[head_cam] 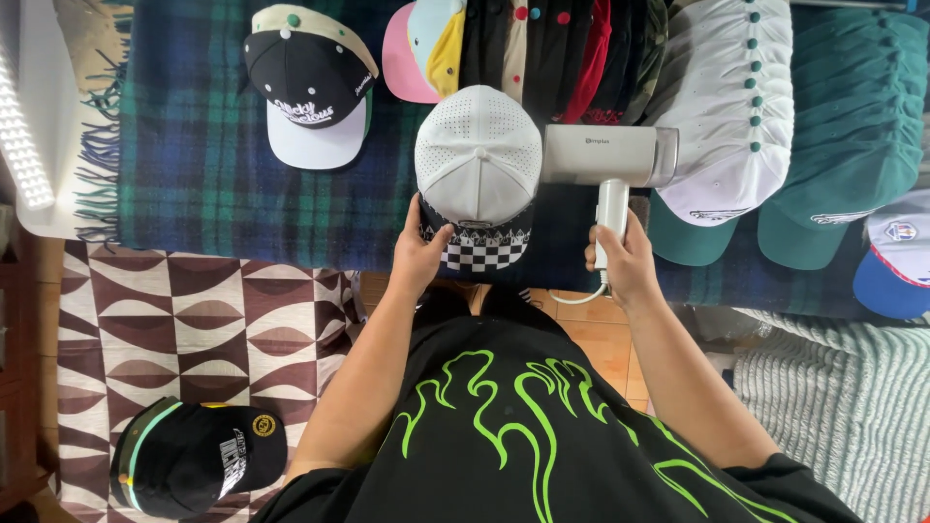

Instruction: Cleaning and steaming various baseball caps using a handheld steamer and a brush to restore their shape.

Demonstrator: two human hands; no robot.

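Across the plaid blanket, rows of caps lie; a patterned rug and tiled floor sit below. Left hand: grip closed on the checkered brim of a white cap at centre. Right hand: grip wrapped tight around the handle of a white steamer, its nozzle touching the cap.

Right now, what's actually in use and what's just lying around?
In use:
- white perforated cap, left hand on its checkered brim
- white handheld steamer, held by right hand, nozzle at the cap

Lying about:
- black-and-white cap
- stacked caps
- green caps
- black cap on patterned cloth
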